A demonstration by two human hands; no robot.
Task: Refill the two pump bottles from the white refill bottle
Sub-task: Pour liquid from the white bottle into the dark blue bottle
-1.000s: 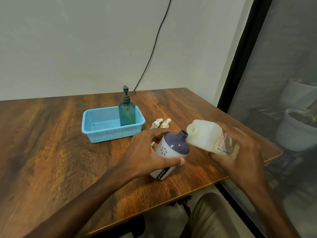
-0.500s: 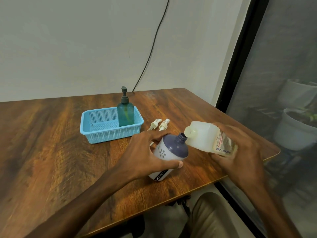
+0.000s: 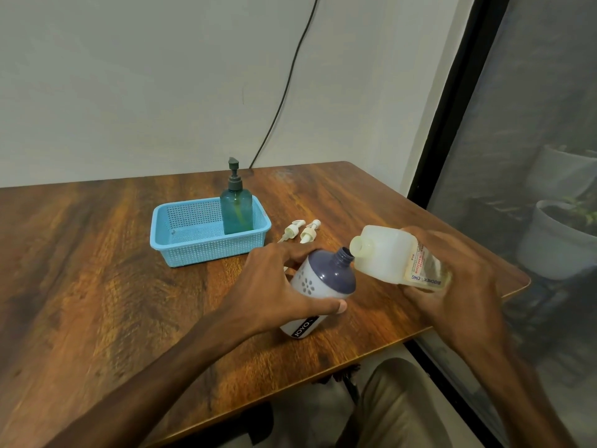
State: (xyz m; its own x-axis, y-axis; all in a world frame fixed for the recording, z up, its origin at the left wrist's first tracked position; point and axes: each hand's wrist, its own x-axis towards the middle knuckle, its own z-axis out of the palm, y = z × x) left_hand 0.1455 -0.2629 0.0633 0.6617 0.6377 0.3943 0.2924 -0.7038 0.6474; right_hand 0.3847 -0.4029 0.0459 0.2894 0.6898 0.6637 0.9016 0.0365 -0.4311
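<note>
Counter (image 3: 97,270): wood grain, set against a pale wall.

Basket (image 3: 181,250): light blue, perforated, at 11 o'clock from the hands. Holds the green bottle (image 3: 236,212), which stands upright in the basket's right end with its dark pump fitted.

Pump heads (image 3: 300,232): two, cream, lying loose on the counter just right of the basket, at 12 o'clock from the left hand.

Left hand (image 3: 277,286): fingers curled round the white bottle (image 3: 318,286), thumb pressed along its near side. This bottle has a dark blue top, no pump, and leans with its open neck toward 1 o'clock; its base sits at the counter's near right part.

Refill bottle (image 3: 384,253): translucent white, square, labelled, tipped almost flat with its uncapped spout pointing toward 9 o'clock, just beside and slightly above the white bottle's neck. Contact between the two cannot be told.

Right hand (image 3: 452,292): wrapped round the refill bottle's rear end, at 3 o'clock from the left hand, over the counter's right edge.
</note>
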